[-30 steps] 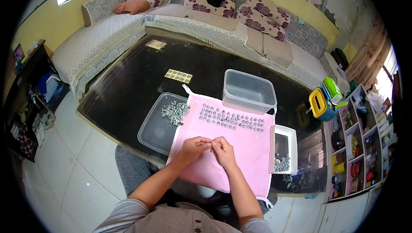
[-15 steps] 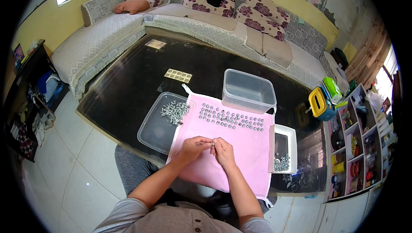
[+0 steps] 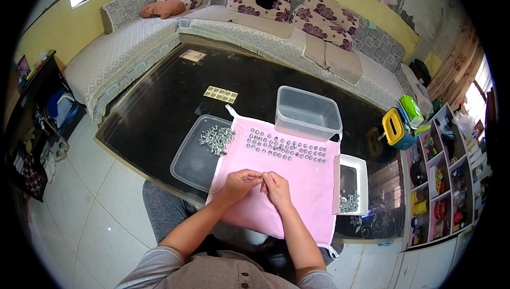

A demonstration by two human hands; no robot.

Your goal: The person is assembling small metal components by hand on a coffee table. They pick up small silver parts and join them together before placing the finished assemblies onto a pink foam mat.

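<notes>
Several rows of small, round-topped silver metal pieces (image 3: 287,148) stand on the pale pink cloth (image 3: 303,198) beyond my hands, apparently finished. Plenty seems left: a heap of silver metal screws (image 3: 217,140) lies on the clear plastic lid (image 3: 191,164) to my left, and small silver metal parts (image 3: 348,204) fill the near end of the white rectangular tray (image 3: 363,182) to my right. My left hand (image 3: 243,183) and right hand (image 3: 276,187) meet over the cloth, fingertips pinching a tiny metallic piece (image 3: 262,178). My fingers mostly hide it; its shape is unclear.
</notes>
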